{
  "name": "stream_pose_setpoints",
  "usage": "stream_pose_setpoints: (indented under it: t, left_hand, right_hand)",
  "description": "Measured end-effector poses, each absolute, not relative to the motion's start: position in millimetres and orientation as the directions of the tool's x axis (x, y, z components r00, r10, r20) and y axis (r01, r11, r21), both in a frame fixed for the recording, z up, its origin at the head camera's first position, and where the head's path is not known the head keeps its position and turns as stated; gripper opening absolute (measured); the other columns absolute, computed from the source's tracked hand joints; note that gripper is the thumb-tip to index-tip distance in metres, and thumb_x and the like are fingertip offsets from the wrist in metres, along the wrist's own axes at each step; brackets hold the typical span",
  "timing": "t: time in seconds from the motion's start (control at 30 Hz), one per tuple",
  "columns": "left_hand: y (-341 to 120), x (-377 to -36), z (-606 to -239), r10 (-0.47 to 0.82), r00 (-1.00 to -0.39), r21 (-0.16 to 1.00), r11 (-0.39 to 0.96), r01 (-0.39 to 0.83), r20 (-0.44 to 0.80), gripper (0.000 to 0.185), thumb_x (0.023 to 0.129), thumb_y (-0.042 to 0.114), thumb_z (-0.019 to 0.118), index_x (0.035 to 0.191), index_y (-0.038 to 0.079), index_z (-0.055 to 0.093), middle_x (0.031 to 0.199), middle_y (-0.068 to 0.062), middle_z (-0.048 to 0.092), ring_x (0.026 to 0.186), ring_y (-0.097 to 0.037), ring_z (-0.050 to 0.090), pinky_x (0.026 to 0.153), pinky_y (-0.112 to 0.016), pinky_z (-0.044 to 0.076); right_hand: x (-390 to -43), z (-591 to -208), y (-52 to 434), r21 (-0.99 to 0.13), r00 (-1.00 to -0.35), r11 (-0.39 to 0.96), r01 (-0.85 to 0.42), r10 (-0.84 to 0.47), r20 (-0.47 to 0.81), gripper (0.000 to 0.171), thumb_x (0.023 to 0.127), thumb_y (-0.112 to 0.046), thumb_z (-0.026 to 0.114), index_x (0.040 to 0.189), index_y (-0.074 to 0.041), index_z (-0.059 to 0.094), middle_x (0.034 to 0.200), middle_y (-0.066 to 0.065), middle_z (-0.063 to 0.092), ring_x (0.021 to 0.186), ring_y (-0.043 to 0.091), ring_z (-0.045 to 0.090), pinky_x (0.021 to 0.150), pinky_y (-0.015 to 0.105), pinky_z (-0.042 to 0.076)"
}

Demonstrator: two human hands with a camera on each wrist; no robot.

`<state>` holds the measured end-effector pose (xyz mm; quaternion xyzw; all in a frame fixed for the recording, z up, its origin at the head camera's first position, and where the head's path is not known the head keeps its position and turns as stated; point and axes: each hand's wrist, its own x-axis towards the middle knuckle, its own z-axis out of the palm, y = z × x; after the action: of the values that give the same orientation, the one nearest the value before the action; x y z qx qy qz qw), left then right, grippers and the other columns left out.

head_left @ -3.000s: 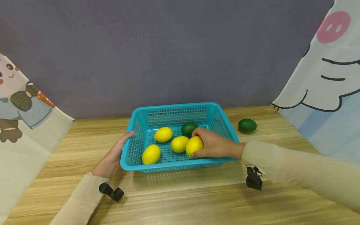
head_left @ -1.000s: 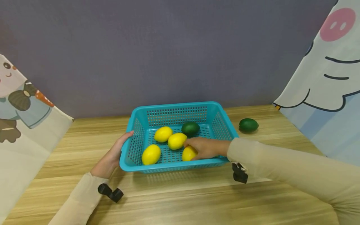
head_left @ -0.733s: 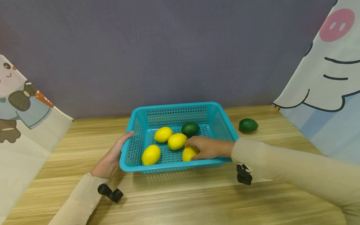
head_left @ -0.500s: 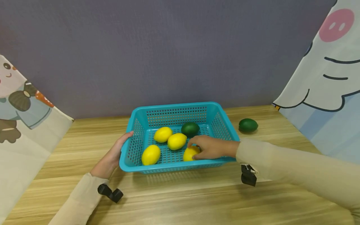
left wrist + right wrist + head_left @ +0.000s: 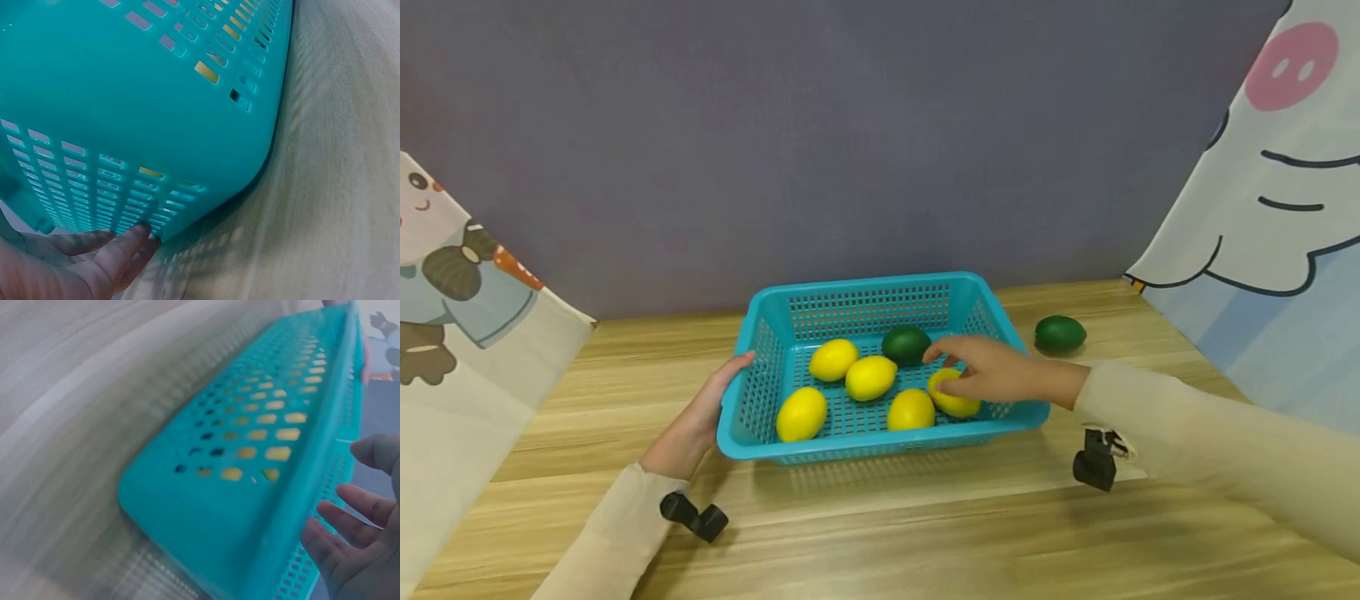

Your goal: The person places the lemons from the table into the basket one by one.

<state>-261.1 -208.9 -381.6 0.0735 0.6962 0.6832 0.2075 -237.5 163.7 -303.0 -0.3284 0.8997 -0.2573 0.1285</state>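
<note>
A turquoise slotted plastic basket stands on the wooden table, holding several yellow lemons and one dark green oval fruit. My left hand grips its left side, thumb over the rim; in the left wrist view the fingers lie along the outer wall. My right hand is over the right part of the basket with loosely bent fingers, overlapping the rightmost lemon. Just left of that sits another lemon. In the right wrist view, the right-hand fingers are spread beside the basket rim.
A second dark green oval fruit lies on the table right of the basket. Behind rises a grey-purple wall, with cartoon-printed cloth at both sides. Black camera mounts sit on the wrists.
My right hand has let go of the lemon at the basket's front and moved right and up, uncovering the rightmost lemon. My left hand has stayed at the basket's left side.
</note>
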Motion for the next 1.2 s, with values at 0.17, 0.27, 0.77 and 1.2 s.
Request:
stream_pose_setpoints:
  t: [0.17, 0.27, 0.77, 1.2]
  left_hand:
    - [-209, -260, -382, 0.384, -0.904, 0.982, 0.052, -0.183, -0.189, 0.071, 0.097, 0.049, 0.020, 0.151, 0.014, -0.012, 0.153, -0.025, 0.008, 0.135, -0.041, 0.021, 0.107, -0.053, 0.025]
    - [-208, -260, -383, 0.378, -0.906, 0.981, 0.050, -0.186, -0.191, 0.071, 0.097, 0.048, 0.021, 0.151, 0.013, -0.011, 0.152, -0.025, 0.009, 0.135, -0.041, 0.022, 0.107, -0.053, 0.025]
    - [-207, -260, -382, 0.394, -0.902, 0.984, 0.039, -0.174, -0.175, 0.070, 0.098, 0.048, 0.020, 0.151, 0.016, -0.013, 0.154, -0.023, 0.004, 0.136, -0.040, 0.018, 0.108, -0.055, 0.021]
    - [-208, -261, -382, 0.381, -0.908, 0.985, 0.044, -0.168, -0.172, 0.071, 0.098, 0.048, 0.021, 0.151, 0.016, -0.013, 0.154, -0.023, 0.005, 0.137, -0.040, 0.017, 0.108, -0.056, 0.020]
  right_hand:
    - [-238, -290, 178, -0.561, -0.789, 0.658, -0.502, -0.614, -0.014, 0.036, 0.094, -0.018, 0.057, 0.127, -0.005, 0.051, 0.129, 0.011, 0.053, 0.114, 0.029, 0.053, 0.089, 0.038, 0.049]
    - [-238, -282, 187, -0.563, -0.807, 0.655, -0.504, -0.589, 0.037, 0.036, 0.094, -0.020, 0.059, 0.126, -0.005, 0.052, 0.128, 0.011, 0.054, 0.114, 0.029, 0.054, 0.089, 0.040, 0.049]
    - [-255, -280, 241, -0.587, -0.872, 0.663, -0.465, -0.459, 0.173, 0.033, 0.096, -0.015, 0.053, 0.123, 0.004, 0.052, 0.124, 0.023, 0.055, 0.108, 0.037, 0.055, 0.085, 0.052, 0.047]
    - [-273, -302, 281, -0.588, -0.937, 0.730, -0.348, -0.290, 0.195, 0.037, 0.096, -0.014, 0.051, 0.127, 0.005, 0.048, 0.125, 0.028, 0.052, 0.111, 0.043, 0.053, 0.087, 0.056, 0.044]
